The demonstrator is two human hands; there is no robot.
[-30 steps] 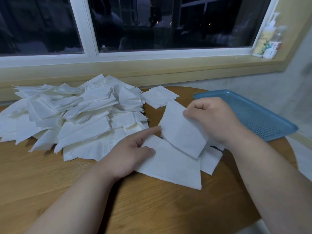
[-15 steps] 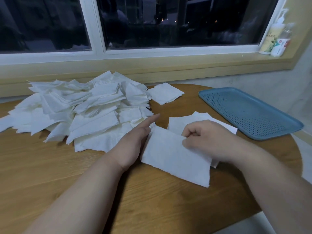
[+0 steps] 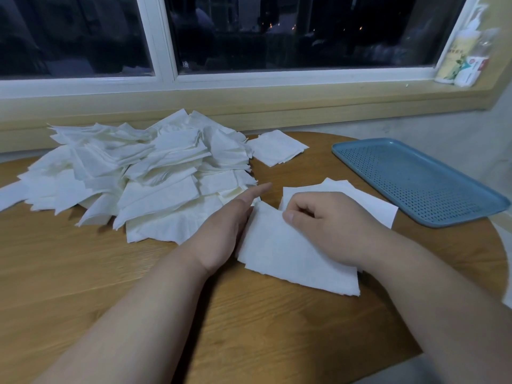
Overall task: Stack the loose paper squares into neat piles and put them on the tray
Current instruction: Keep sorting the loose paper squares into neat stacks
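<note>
A big loose heap of white paper squares (image 3: 144, 173) covers the left half of the round wooden table (image 3: 83, 273). In front of me lies a small pile of squares (image 3: 293, 261). My right hand (image 3: 329, 225) rests on top of it, fingers curled, pinching the top sheet's far edge. My left hand (image 3: 227, 231) lies flat against the pile's left side, fingers straight and pointing away from me. A few more squares (image 3: 368, 203) stick out from under the pile toward the tray. The blue perforated tray (image 3: 415, 181) sits at the right, with nothing on it.
A separate small stack of squares (image 3: 277, 146) lies behind the heap near the window sill. Two bottles (image 3: 460, 59) stand on the sill at the far right. The table's rounded edge runs close to the tray's right side.
My right hand has brought the lifted square down onto the pile in front of me. My left hand turned from palm-down on the pile to flat against its left side.
</note>
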